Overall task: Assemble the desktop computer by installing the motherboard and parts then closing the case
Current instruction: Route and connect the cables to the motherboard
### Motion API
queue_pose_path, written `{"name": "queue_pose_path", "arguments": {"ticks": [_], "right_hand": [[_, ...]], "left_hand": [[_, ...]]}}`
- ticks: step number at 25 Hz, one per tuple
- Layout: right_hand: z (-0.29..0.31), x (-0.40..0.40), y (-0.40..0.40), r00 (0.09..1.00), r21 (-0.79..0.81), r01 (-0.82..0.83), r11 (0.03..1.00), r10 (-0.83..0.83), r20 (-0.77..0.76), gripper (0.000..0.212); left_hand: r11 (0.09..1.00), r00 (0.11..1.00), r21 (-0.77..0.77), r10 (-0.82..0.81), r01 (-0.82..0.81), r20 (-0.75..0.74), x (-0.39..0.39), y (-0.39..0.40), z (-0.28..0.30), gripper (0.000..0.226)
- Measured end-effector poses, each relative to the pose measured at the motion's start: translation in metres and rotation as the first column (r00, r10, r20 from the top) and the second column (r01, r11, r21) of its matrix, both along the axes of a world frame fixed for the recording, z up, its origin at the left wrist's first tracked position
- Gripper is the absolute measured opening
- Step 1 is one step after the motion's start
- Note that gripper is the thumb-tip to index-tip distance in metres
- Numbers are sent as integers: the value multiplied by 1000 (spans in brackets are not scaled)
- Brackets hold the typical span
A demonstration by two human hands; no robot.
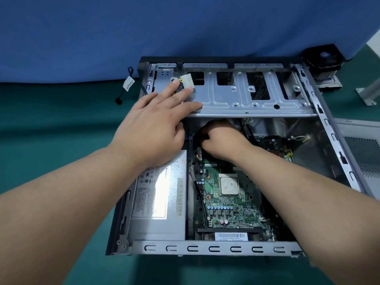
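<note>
**Green desk and its load**

Covered in green matting [61,124], with a blue cloth backdrop [144,27] behind. Open computer case [216,248] lying flat at the centre, lid off. Loose black cable with white tag [128,84] just beside the case's far left corner. Black cooler fan on finned heatsink [322,58] at the far right corner. White perforated panel [362,153] along the case's right side. White bracket [368,93] near the right edge.

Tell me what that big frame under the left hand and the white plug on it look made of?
The drive cage looks like bare sheet metal: dull grey sheen, stamped ribs, punched holes. The white connector looks like moulded plastic, matt and slightly translucent, though that is only a guess from its look.
</note>
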State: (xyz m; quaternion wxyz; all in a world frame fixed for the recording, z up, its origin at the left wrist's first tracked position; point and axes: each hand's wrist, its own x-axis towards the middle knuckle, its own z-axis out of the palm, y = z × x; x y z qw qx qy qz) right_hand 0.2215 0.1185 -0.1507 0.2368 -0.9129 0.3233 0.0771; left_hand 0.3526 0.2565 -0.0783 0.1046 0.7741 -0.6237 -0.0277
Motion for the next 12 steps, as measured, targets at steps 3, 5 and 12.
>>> {"name": "queue_pose_path", "arguments": {"ticks": [3,5,12], "right_hand": [[1,1,1,1000,-8,-13,1000,13,-2,9],[1,2,1,1000,-30,-10,1000,9,-6,10],[2,2,4,1000,-63,26,998,-27,-14,23]], "left_hand": [[1000,1000,-3,3,-3,6,0,0,0,60],[1000,1000,-1,3,-3,10,-1,0,0,60],[1000,1000,1,6,-6,12,-1,0,1,60]]}}
